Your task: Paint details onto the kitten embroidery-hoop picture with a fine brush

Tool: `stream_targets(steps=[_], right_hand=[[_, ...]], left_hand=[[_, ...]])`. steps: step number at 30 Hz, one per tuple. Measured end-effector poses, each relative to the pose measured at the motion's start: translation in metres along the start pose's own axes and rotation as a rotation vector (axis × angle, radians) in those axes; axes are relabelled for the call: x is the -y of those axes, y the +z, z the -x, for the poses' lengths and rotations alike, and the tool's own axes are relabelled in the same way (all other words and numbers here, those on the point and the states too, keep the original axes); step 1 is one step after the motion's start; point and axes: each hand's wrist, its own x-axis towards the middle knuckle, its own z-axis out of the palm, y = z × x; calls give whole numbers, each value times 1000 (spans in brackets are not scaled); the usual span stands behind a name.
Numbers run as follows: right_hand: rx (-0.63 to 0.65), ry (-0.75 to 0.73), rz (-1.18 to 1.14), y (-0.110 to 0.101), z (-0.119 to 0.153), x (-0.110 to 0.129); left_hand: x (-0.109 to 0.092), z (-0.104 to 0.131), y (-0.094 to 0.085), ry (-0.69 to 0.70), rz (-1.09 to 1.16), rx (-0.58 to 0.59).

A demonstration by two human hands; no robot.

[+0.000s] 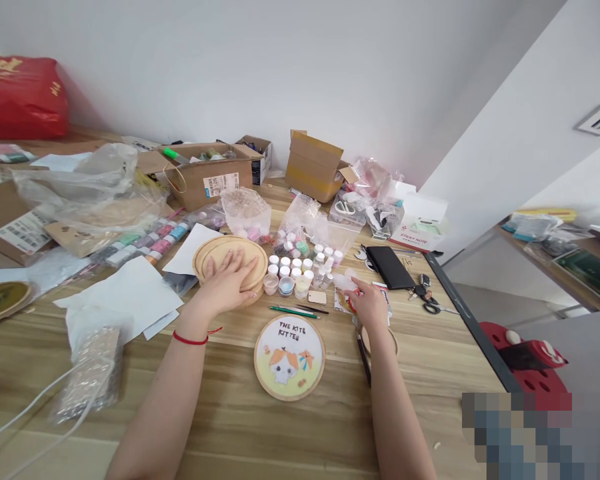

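Observation:
My left hand [229, 281] lies with its fingers spread on top of a stack of round wooden discs [215, 252]. At the right, my right hand [369, 301] reaches over small packets and touches or nearly touches a translucent white piece [347, 281]; whether it grips it, I cannot tell. Between the hands stand several small white-lidded jars [286, 287]. Closer to me lies a round framed picture [290, 359] with a kitten and lettering. A green pencil [295, 312] and a small wooden tag [317, 298] are above it.
Cardboard boxes [195, 177] and plastic bags [247, 210] line the back. White paper [125, 300] and a bubble-wrapped bundle [90, 367] lie left. A black notebook [390, 267], keys and scissors [433, 306] sit right, near the table's dark edge [473, 320].

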Motion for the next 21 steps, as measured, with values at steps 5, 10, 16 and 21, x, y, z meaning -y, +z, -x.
stream_targets(steps=[5, 10, 16, 21], right_hand=[[-6, -45, -57, 7, -2, -6], [7, -68, -81, 18, -1, -5], [-13, -79, -113, 23, 0, -3], [-28, -85, -111, 24, 0, -1]], left_hand=[[-1, 1, -2, 0, 18, -31], [2, -1, 2, 7, -5, -19], [4, -3, 3, 5, 2, -30], [-1, -1, -3, -9, -14, -4]])
